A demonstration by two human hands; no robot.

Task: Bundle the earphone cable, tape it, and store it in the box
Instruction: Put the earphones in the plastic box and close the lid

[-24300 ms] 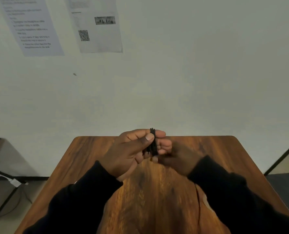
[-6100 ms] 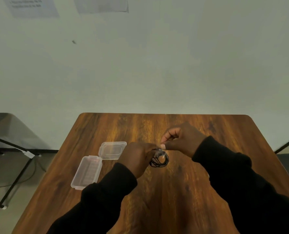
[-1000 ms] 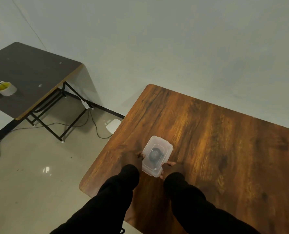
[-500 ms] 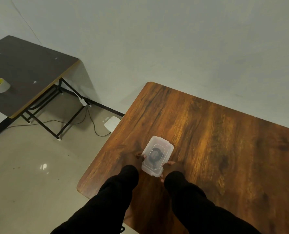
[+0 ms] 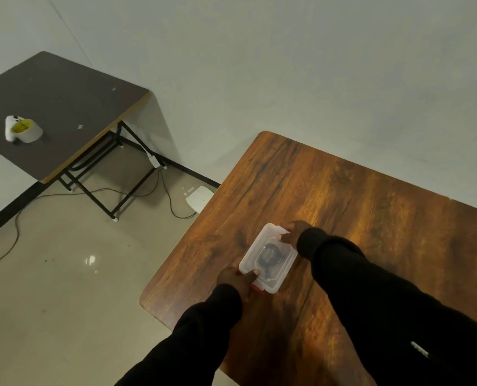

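the coiled black earphone cable lies inside the clear plastic box, seen through its lid, which looks down over it; whether tape holds the coil cannot be told. the box sits on the wooden table near its left edge. the left hand presses a thumb on the near corner, the right hand pinches the far corner, so bundling and storing look done and only snapping the lid shut seems left. counted: one box, one cable bundle, two hands, one tape roll on the dark side table.
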